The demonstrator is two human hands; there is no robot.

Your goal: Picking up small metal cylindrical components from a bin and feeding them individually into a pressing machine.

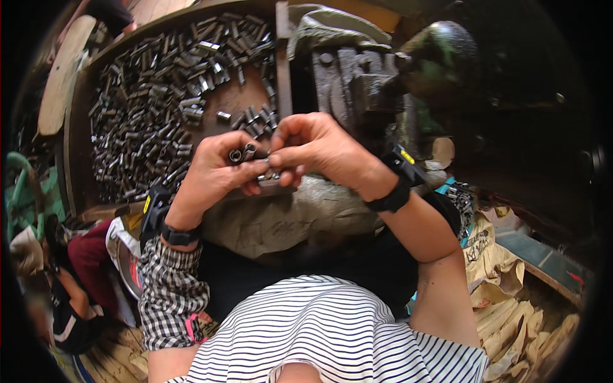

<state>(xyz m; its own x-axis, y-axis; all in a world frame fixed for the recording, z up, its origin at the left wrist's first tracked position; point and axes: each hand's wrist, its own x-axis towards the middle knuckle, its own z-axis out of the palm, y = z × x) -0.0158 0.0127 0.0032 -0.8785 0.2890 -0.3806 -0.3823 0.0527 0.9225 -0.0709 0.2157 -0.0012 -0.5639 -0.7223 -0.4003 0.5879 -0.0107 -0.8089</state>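
Observation:
In front of me my left hand (pixel 217 167) is closed around a few short metal tubes (pixel 235 156), their hollow ends showing between thumb and fingers. My right hand (pixel 319 153) meets it from the right, thumb and fingertips pinched close to the same tubes. What sits between the right fingertips is mostly hidden. Beyond both hands stands a wide wooden tray (pixel 233 105), heaped with many similar short metal tubes (pixel 143 121). A smaller cluster of tubes (pixel 255 120) lies just past my fingers.
A dark, greasy machine (pixel 357 83) with a rounded housing (pixel 440 54) rises at the far right. A tan sack (pixel 281 223) lies under my hands. Crumpled brown paper (pixel 498 255) is at the lower right, beside more metal parts (pixel 466 201). Another person (pixel 76 293) is at the left.

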